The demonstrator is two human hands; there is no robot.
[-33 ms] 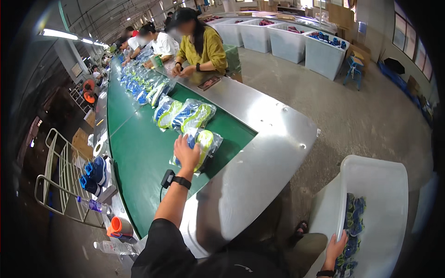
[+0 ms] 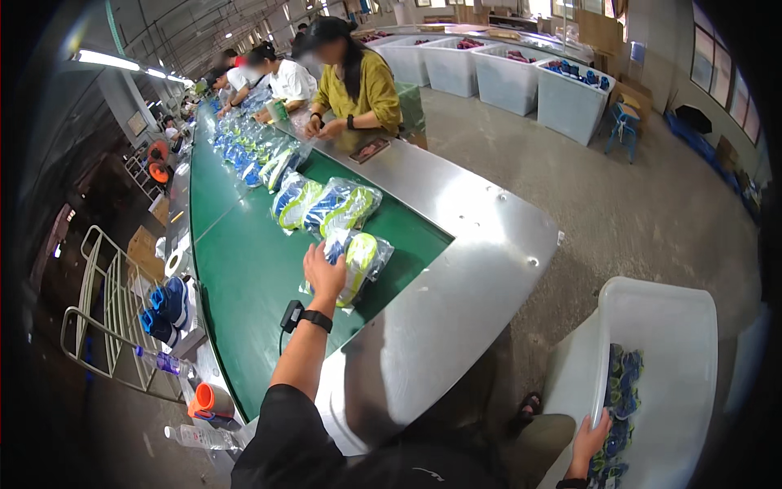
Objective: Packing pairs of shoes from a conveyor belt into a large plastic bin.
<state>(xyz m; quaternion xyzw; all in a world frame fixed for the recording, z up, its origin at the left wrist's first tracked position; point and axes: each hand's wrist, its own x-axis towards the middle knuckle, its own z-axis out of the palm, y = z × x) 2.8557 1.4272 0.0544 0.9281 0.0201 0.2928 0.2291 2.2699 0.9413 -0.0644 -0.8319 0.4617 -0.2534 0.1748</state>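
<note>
My left hand (image 2: 324, 273) reaches out over the green conveyor belt (image 2: 244, 277) and grips a clear bag holding blue and yellow-green shoes (image 2: 362, 259). There is a black watch on that wrist. Two more bagged shoe pairs (image 2: 330, 205) lie just beyond it on the belt. My right hand (image 2: 590, 444) is low at my right side, fingers spread against the inner edge of a white plastic bin (image 2: 660, 326). Beside its fingers, bagged blue shoes (image 2: 619, 399) lie in the bin.
A steel table surface (image 2: 456, 269) wraps the belt's end. A person in a yellow top (image 2: 358, 85) and others work along the belt's far side, among many bagged shoes (image 2: 252, 151). White bins (image 2: 521, 77) stand behind. Loose blue shoes (image 2: 167, 310), bottles and a metal rack (image 2: 98, 310) are at left.
</note>
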